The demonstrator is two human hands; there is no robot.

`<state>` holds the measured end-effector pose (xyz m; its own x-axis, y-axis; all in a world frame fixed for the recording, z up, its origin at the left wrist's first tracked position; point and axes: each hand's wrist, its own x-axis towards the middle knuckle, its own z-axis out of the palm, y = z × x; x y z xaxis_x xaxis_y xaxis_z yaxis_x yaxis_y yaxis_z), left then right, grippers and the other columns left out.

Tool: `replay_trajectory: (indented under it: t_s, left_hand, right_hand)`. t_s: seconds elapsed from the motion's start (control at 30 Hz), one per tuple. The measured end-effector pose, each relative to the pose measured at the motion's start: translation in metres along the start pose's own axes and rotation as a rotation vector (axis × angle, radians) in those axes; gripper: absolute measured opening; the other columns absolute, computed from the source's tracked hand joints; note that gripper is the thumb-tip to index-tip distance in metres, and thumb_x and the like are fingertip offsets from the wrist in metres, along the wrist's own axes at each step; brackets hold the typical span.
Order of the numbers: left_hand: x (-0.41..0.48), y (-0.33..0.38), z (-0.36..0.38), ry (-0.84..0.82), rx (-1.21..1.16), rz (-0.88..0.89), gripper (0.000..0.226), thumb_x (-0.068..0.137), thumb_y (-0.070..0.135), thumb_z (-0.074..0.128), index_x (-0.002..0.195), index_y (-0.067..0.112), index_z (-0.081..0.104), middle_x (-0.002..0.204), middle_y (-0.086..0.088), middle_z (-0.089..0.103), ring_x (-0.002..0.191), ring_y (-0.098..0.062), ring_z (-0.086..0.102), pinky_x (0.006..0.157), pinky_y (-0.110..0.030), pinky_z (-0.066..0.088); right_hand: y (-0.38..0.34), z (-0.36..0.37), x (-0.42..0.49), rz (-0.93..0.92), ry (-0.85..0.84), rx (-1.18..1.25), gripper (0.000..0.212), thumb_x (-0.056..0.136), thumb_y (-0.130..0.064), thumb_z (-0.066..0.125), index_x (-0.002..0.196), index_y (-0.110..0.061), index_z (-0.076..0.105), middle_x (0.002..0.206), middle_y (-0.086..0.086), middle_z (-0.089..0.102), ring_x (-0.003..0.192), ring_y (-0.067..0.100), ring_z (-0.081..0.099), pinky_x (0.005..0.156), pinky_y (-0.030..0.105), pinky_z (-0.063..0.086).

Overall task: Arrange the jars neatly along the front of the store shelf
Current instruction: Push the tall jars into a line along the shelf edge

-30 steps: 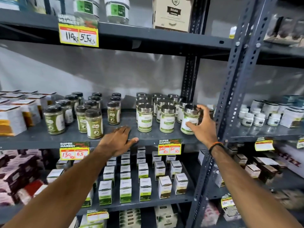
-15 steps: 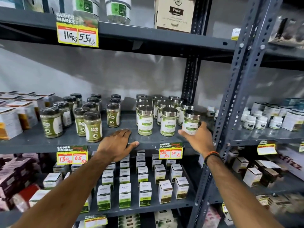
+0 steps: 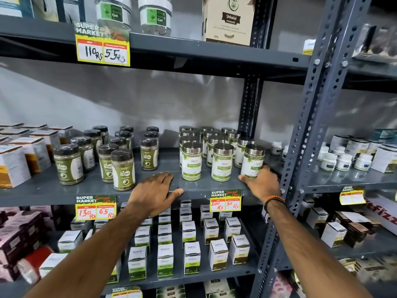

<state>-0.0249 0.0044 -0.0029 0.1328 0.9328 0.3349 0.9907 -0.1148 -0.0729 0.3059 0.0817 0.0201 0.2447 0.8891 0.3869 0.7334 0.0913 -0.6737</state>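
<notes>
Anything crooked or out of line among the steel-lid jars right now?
Yes. The rightmost front jar leans left, out of plumb, with the right hand at its base. The two front jars beside it stand upright.

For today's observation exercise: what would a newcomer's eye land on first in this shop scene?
Probably the two bare arms reaching in: the left hand flat on the shelf edge, the right hand around the rightmost steel-lidded jar. Next, the yellow price tag up top.
</notes>
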Motion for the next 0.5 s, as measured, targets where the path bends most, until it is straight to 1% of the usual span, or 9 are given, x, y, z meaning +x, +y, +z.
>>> replay_trajectory:
  t_s: [0.07, 0.13, 0.27, 0.33, 0.43, 0.5]
  left_hand:
    - [0.0, 0.0, 0.0, 0.004, 0.0, 0.001, 0.092, 0.093, 0.079, 0.008, 0.157, 0.018, 0.032, 0.163, -0.005, 0.039, 0.146, -0.024, 0.042, 0.114, -0.044, 0.041]
    - [0.0, 0.0, 0.001, 0.007, -0.001, 0.0, 0.09, 0.095, 0.078, 0.01, 0.157, 0.017, 0.033, 0.163, -0.006, 0.039, 0.146, -0.024, 0.042, 0.114, -0.044, 0.04]
    - [-0.001, 0.0, 0.001, 0.01, 0.005, 0.001, 0.088, 0.096, 0.077, 0.012, 0.157, 0.017, 0.033, 0.163, -0.006, 0.04, 0.145, -0.024, 0.042, 0.114, -0.043, 0.04]
    - [-0.001, 0.0, 0.002, 0.01, 0.005, -0.001, 0.088, 0.096, 0.077, 0.012, 0.157, 0.017, 0.033, 0.163, -0.006, 0.04, 0.146, -0.024, 0.042, 0.114, -0.043, 0.039]
    - [-0.001, 0.0, 0.001, 0.009, 0.007, 0.0, 0.089, 0.095, 0.078, 0.011, 0.157, 0.017, 0.033, 0.163, -0.007, 0.04, 0.146, -0.024, 0.041, 0.115, -0.043, 0.039]
    - [-0.001, 0.0, 0.001, 0.014, 0.011, 0.0, 0.089, 0.095, 0.077, 0.011, 0.156, 0.016, 0.034, 0.163, -0.007, 0.041, 0.145, -0.024, 0.042, 0.114, -0.043, 0.04]
  right_hand:
    - [-0.001, 0.001, 0.002, 0.019, 0.009, 0.004, 0.062, 0.077, -0.037, 0.089, 0.124, -0.005, 0.064, 0.122, 0.015, 0.072, 0.111, 0.037, 0.069, 0.089, 0.044, 0.057]
    - [-0.001, 0.002, 0.005, 0.039, 0.008, 0.006, 0.06, 0.074, -0.039, 0.09, 0.121, -0.009, 0.068, 0.119, 0.014, 0.074, 0.107, 0.036, 0.07, 0.088, 0.045, 0.058]
    - [-0.002, 0.002, 0.008, 0.099, 0.03, 0.041, 0.058, 0.069, -0.04, 0.094, 0.114, -0.01, 0.074, 0.113, 0.015, 0.076, 0.102, 0.035, 0.073, 0.084, 0.042, 0.059]
    - [-0.002, 0.002, 0.009, 0.134, 0.036, 0.072, 0.061, 0.064, -0.042, 0.096, 0.111, -0.011, 0.074, 0.111, 0.014, 0.077, 0.101, 0.033, 0.073, 0.083, 0.041, 0.06]
    - [-0.002, 0.004, 0.011, 0.162, 0.038, 0.104, 0.066, 0.057, -0.049, 0.097, 0.107, -0.013, 0.075, 0.107, 0.01, 0.078, 0.096, 0.029, 0.074, 0.078, 0.038, 0.061]
    - [-0.001, 0.005, 0.011, 0.172, 0.046, 0.123, 0.066, 0.056, -0.049, 0.098, 0.105, -0.013, 0.075, 0.106, 0.01, 0.078, 0.095, 0.028, 0.074, 0.076, 0.036, 0.06]
